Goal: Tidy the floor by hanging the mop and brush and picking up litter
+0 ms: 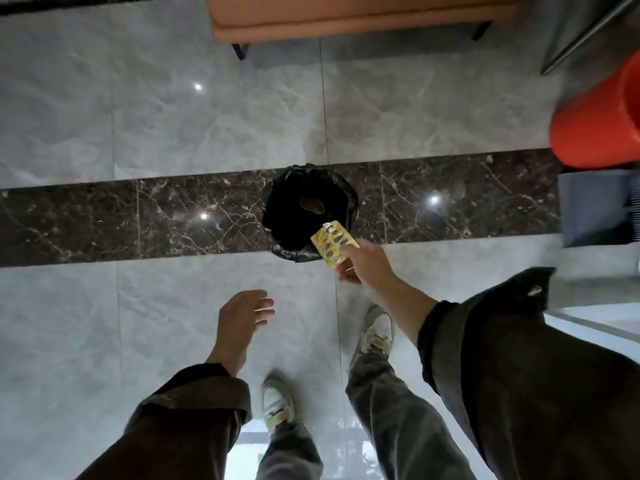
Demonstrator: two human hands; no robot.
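Note:
A small bin lined with a black bag (277,209) stands on the dark marble strip of the floor, with a scrap lying inside it. My right hand (363,263) grips a yellow blister pack (334,244) by one end, and the pack's far end overlaps the bin's near right rim. My left hand (242,318) hangs over the grey tiles below the bin, fingers apart and holding nothing. No mop or brush shows in this view.
An orange seat on dark legs (346,19) stands at the top. An orange bucket (599,123) and a dark grey box (595,209) sit at the right edge. My two feet (277,403) are on the grey tiles below the bin.

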